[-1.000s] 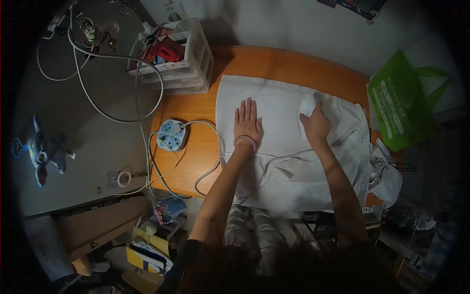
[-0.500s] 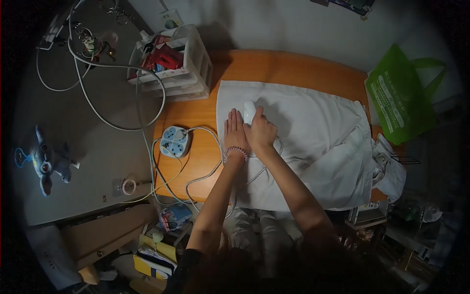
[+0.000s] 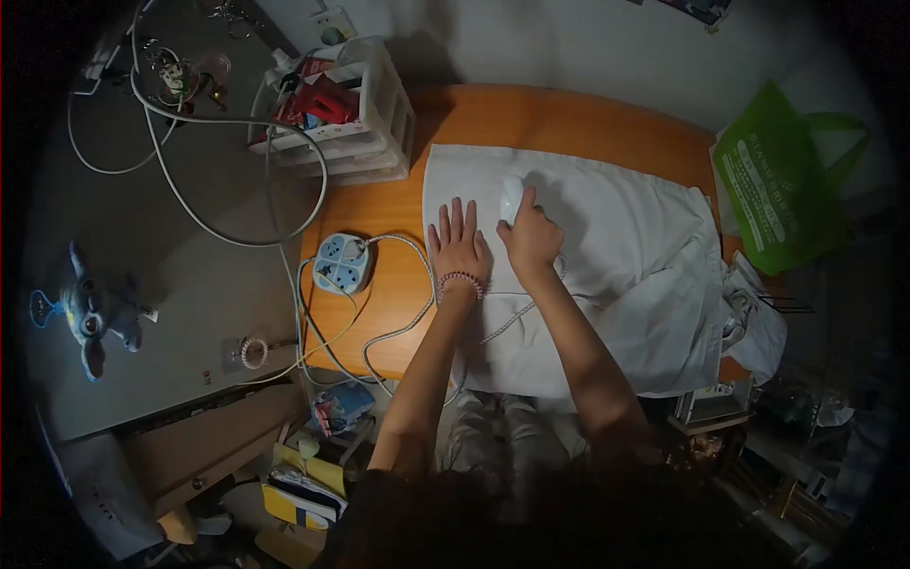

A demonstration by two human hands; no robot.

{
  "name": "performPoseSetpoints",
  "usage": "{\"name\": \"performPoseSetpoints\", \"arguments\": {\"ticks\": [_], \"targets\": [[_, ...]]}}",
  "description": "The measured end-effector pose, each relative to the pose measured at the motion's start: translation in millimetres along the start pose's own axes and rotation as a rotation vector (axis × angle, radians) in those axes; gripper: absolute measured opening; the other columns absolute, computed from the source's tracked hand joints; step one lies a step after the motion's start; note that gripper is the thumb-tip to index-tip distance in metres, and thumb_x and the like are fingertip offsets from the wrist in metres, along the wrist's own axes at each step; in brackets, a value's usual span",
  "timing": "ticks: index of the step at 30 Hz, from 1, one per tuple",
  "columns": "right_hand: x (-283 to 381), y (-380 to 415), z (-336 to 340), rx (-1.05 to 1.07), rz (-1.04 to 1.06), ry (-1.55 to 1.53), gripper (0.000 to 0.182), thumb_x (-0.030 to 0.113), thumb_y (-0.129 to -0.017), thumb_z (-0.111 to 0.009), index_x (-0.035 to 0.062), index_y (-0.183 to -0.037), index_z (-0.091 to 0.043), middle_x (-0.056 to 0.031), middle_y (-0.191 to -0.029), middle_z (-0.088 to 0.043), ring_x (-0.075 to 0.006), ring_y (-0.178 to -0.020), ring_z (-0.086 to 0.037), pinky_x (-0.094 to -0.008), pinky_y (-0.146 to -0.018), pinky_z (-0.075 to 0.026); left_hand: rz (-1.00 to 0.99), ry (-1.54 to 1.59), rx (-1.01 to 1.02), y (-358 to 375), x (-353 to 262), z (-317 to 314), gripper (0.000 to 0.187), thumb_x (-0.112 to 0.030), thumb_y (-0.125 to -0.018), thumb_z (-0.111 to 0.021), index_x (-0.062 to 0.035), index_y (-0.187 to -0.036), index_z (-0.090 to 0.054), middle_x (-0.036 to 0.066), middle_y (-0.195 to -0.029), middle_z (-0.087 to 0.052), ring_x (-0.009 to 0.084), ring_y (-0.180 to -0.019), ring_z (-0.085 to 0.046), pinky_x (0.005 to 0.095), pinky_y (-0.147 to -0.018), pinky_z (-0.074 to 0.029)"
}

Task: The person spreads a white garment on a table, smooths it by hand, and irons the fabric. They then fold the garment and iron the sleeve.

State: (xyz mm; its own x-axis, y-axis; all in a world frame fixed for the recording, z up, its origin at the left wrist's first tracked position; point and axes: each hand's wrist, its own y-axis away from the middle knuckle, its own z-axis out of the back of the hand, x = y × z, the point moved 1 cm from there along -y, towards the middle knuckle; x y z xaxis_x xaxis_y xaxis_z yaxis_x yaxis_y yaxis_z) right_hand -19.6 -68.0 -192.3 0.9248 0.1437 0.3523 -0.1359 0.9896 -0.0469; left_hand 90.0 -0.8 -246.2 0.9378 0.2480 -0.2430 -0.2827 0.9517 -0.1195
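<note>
White cotton cloth [image 3: 607, 256] lies spread flat over the orange wooden tabletop [image 3: 379, 284], its right end bunching and drooping off the far edge, so the left part gives a smooth surface to press. A small white handheld iron [image 3: 512, 197] stands on that left part, near the cloth's upper left corner. Its braided grey cord [image 3: 398, 332] trails back across the cloth and the table edge to a round blue and white power strip [image 3: 339, 264] lying on the bare wood just beside the cloth.

The right hand [image 3: 533, 239] is curled closed around the iron's rear, fingers wrapped over the body, holding its sole down on the fabric. The left hand [image 3: 458, 247] lies fully open, palm down and fingers spread, flat on the cloth just beside the iron; it seems to pin the fabric taut at its left edge. A beaded bracelet [image 3: 461, 280] circles that wrist.

A white plastic drawer unit [image 3: 360, 133] stands at the table's back left corner, and a green shopping bag [image 3: 777, 190] sits off the right end.
</note>
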Motion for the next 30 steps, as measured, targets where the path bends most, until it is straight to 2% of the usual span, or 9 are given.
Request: {"name": "performPoseSetpoints", "arguments": {"ticks": [6,8,22,28,30], "targets": [[-23,-9,13,0.011,-0.06,0.042,0.068,0.033,-0.072,-0.078,0.0072,-0.123,-0.041,-0.0146,-0.086,-0.068,-0.0325,-0.072,-0.069,-0.043,-0.064,-0.055,-0.005,-0.02,-0.002,1,-1,3,0.057,-0.027,-0.097,-0.036,-0.0236,-0.153,-0.026,0.009,-0.16,-0.018,0.0322,-0.148,-0.011,0.0509,-0.119,-0.009],[-31,-12,19,-0.007,-0.076,0.052,0.064,0.031,-0.074,-0.077,0.0067,-0.121,-0.041,-0.014,-0.088,-0.067,-0.0316,-0.074,-0.069,-0.0428,-0.066,-0.054,-0.01,-0.022,-0.01,1,-1,2,0.057,-0.027,-0.097,-0.036,-0.0237,-0.152,-0.027,0.009,-0.16,-0.019,0.0322,-0.148,-0.011,0.0511,-0.119,-0.009],[-101,-28,57,-0.027,-0.234,0.117,0.068,0.033,-0.075,-0.076,0.0058,-0.126,-0.04,-0.0176,-0.091,-0.069,-0.0352,-0.08,-0.068,-0.0444,-0.069,-0.053,-0.01,-0.013,-0.022,2,0,0,0.056,-0.027,-0.096,-0.035,-0.0236,-0.152,-0.028,0.008,-0.16,-0.019,0.0327,-0.148,-0.012,0.0519,-0.118,-0.01],[-129,-30,66,-0.06,-0.257,0.113,0.068,0.032,-0.076,-0.075,0.0033,-0.126,-0.039,-0.0195,-0.092,-0.068,-0.0376,-0.083,-0.067,-0.0467,-0.072,-0.052,-0.013,-0.01,-0.034,0,3,-4,0.058,-0.027,-0.096,-0.034,-0.0183,-0.153,-0.025,0.008,-0.16,-0.017,0.0316,-0.148,-0.012,0.0504,-0.119,-0.009],[-135,-30,67,-0.068,-0.253,0.106,0.067,0.032,-0.076,-0.075,0.0029,-0.126,-0.039,-0.0198,-0.092,-0.068,-0.038,-0.084,-0.067,-0.0472,-0.073,-0.052,0.0,0.001,-0.048,0,4,-4,0.059,-0.026,-0.096,-0.033,-0.0109,-0.153,-0.023,0.009,-0.16,-0.017,0.0296,-0.148,-0.012,0.0478,-0.119,-0.009]]}}
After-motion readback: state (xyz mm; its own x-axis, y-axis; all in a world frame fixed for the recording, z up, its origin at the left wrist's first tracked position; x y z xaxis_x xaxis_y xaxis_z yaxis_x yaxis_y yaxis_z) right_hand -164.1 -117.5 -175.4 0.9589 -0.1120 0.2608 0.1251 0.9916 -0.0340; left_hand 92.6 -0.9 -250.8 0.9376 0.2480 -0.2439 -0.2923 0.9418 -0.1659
